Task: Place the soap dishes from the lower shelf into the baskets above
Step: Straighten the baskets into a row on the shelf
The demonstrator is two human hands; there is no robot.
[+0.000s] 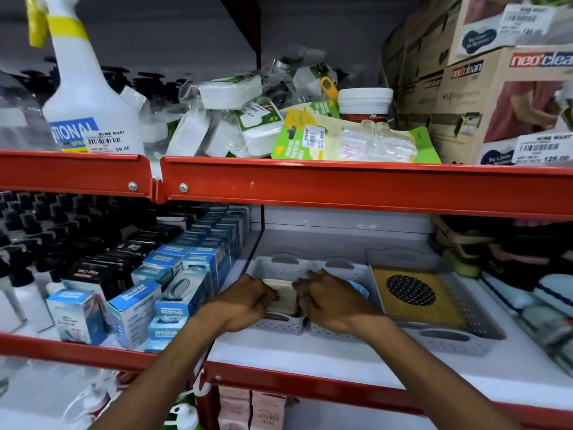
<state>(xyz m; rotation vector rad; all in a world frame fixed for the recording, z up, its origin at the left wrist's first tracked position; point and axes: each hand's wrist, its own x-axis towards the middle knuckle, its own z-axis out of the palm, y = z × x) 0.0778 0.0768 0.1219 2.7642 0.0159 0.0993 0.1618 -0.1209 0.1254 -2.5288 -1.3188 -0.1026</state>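
Two small white perforated baskets stand side by side on the middle shelf, the left basket [263, 265] and the right basket [356, 268]. A cream soap dish [283, 294] sits upright in the left basket, over the divide between them. My left hand [245, 305] grips its left side and my right hand [328, 305] grips its right side. A blue soap dish [359, 290] shows partly behind my right hand in the right basket. A larger grey basket [471, 311] to the right holds a flat yellow item with a black mesh circle [410, 290].
Blue Epilator boxes [173, 283] and black pump bottles [46, 231] fill the shelf to the left. Red shelf rails [341, 187] run above and below. Packaged goods [527, 293] lie at the right. Pink boxes [251, 411] stand on the shelf below. A white spray bottle [90, 97] stands above.
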